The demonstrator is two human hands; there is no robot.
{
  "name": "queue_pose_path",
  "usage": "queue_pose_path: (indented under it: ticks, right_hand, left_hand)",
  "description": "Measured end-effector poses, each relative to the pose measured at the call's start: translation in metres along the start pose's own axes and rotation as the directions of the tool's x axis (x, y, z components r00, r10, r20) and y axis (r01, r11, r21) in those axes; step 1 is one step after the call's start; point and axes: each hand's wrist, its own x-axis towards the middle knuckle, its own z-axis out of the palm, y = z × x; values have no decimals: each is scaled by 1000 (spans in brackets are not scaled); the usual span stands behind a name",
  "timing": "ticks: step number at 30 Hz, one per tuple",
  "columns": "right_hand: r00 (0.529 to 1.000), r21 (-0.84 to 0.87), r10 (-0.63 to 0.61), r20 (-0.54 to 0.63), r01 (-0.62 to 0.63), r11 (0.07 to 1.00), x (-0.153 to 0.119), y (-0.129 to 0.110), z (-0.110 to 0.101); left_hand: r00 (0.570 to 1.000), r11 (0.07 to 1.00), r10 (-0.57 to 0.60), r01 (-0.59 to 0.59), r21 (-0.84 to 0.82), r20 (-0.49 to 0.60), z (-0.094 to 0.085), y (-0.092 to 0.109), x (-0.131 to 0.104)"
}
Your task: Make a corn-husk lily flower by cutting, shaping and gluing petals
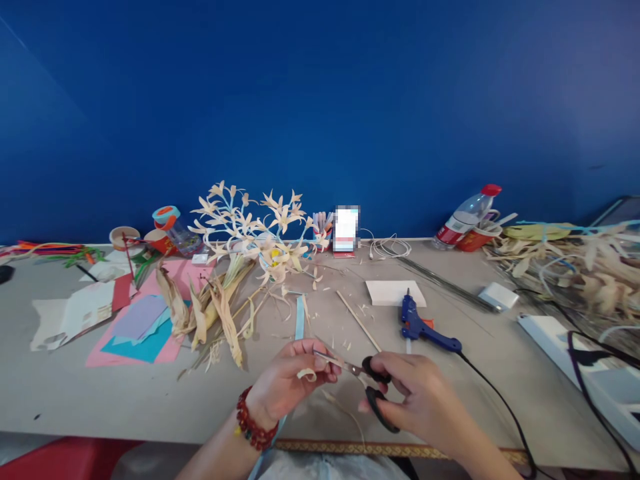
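Near the table's front edge, my left hand [293,375], with a red bead bracelet [256,420] at the wrist, pinches a pale, curled strip of husk [307,375]. My right hand [413,393] has its fingers in the black handles of a pair of scissors [356,369]. The blades point left and reach the fingertips of my left hand, beside the strip. How far apart the blades are is hard to tell. A light blue ribbon [299,319] lies on the table just beyond my left hand.
Husk flowers [275,233] stand at the back centre, with corn husks [227,313] and coloured paper [137,320] to the left. A blue glue gun [423,325], a power strip [575,367] and cables are on the right. A bottle [465,217] leans near the wall.
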Motion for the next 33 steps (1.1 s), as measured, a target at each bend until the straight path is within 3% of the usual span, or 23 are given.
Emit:
queue_pose_path:
  ticks: [13, 33]
  right_hand:
    - [1000, -5, 26, -6, -26, 1000, 1, -3, -5]
    - [996, 77, 31, 88, -38, 996, 0, 2, 0]
  left_hand:
    - [1000, 999, -4, 5, 43, -27, 0, 1, 0]
    - [1000, 1000, 1, -1, -12, -5, 0, -4, 1]
